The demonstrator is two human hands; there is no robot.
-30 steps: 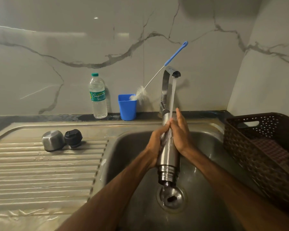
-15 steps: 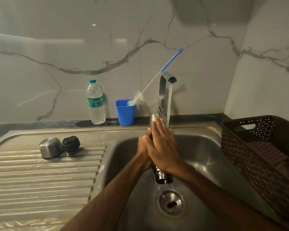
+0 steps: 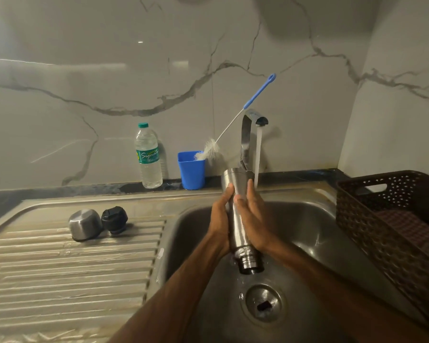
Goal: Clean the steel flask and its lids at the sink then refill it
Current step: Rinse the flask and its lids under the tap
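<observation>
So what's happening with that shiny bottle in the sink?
A person holds the silver steel flask upside down over the steel sink with the left hand and right hand, its open mouth pointing at the drain. Water runs from the tap just beside it. The round steel cup lid and black screw stopper wait on the ridged draining board.

Steel flask (image 3: pixel 238 219), mouth down, between left hand (image 3: pixel 219 219) and right hand (image 3: pixel 256 219) over the sink (image 3: pixel 307 231), before the tap (image 3: pixel 247 137). Drainboard (image 3: pixel 60 268) at left carries steel cap (image 3: pixel 84 224) and stopper (image 3: pixel 114 219) side by side. Worktop (image 3: pixel 84 189) behind carries water bottle (image 3: pixel 148 157) left of cup (image 3: pixel 191 173) holding bottle brush (image 3: pixel 233 127); basket (image 3: pixel 391 219) at right.
</observation>
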